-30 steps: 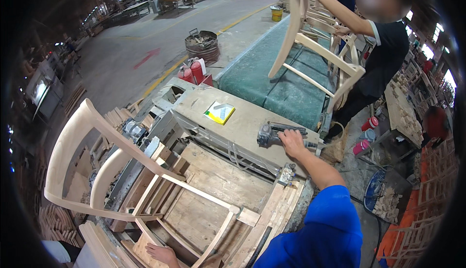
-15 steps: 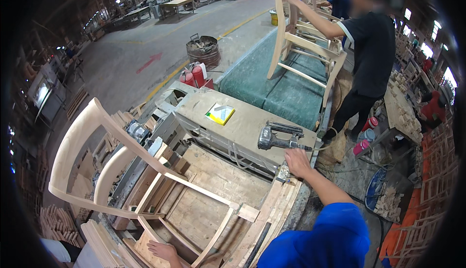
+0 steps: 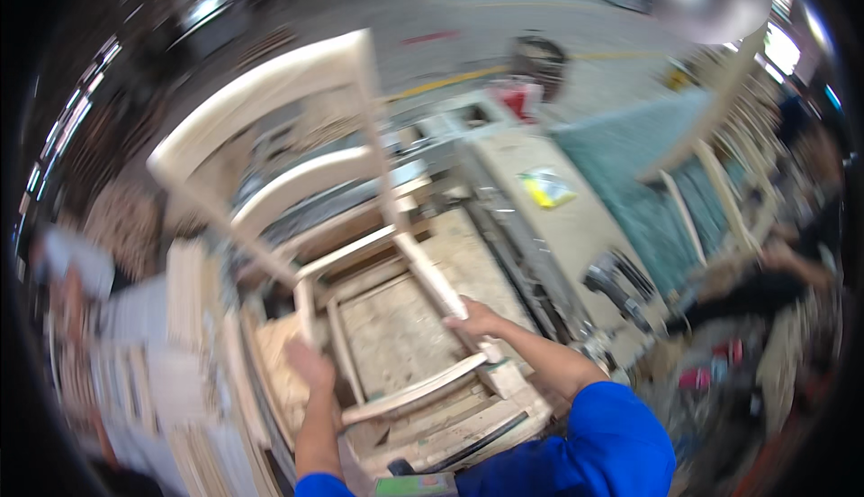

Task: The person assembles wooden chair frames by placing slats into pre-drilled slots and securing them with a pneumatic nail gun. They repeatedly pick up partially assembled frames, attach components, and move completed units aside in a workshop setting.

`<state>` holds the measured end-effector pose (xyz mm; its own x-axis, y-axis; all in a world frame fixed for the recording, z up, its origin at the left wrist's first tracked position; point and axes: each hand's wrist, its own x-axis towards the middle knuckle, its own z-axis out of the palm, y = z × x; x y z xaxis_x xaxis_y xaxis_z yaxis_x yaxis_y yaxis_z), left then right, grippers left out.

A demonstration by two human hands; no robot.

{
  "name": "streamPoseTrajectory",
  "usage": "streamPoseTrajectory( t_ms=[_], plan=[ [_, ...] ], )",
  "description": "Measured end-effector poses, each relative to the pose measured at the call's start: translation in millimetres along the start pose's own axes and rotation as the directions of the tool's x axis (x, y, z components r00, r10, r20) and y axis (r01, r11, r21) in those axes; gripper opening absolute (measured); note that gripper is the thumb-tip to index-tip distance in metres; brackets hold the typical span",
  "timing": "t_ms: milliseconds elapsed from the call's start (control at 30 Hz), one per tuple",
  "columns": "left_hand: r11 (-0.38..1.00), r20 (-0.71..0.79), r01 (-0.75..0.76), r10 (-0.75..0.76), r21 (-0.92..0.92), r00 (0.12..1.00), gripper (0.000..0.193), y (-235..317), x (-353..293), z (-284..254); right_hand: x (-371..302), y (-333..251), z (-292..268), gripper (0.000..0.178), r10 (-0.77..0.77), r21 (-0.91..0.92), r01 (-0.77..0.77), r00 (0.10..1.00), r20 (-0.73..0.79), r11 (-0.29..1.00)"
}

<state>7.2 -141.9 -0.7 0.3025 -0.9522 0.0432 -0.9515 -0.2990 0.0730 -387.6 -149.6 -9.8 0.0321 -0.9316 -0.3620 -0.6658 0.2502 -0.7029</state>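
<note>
A pale, unfinished wooden chair frame [image 3: 270, 87] is in the fixture on the wooden bench [image 3: 391, 335], its curved backrest rising on the far left. My right hand [image 3: 477, 319] has its fingers round the right side rail of the seat. At the left side rail, my left hand [image 3: 310, 366] closes over the wood; motion blur softens its fingers. The curved front rail lies between my forearms. A black nail gun [image 3: 619, 285] rests on the beige machine top [image 3: 513, 159], apart from my right hand.
Stacks of wooden parts [image 3: 184, 294] stand at the left, with another person's arm [image 3: 72, 299] beside them. A yellow-and-white packet [image 3: 549, 188] lies on the machine top. Beyond is a green conveyor [image 3: 621, 164] with another chair [image 3: 711, 173]; a person [image 3: 801, 254] works at the right.
The view has swung, so the bench appears turned. My right hand has gone from beside the nail gun to the right seat rail. My left has moved off the board onto the left rail.
</note>
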Motion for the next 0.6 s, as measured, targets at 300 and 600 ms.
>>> streamPoseTrajectory(
  t_ms=[300,600],
  plan=[
    [0.989,-0.086,0.035,-0.022,0.143,0.996,0.037,-63.6,16.7,6.1,44.7,-44.9,46.8,0.019,0.176,0.485,-0.259,0.962,0.21,0.835],
    [0.82,0.163,-0.032,0.152,-0.572,0.975,0.035,13.5,60.8,-118.9,23.4,-1.7,-87.7,0.047,-0.1,0.441,0.086,0.995,0.01,0.894]
  ],
)
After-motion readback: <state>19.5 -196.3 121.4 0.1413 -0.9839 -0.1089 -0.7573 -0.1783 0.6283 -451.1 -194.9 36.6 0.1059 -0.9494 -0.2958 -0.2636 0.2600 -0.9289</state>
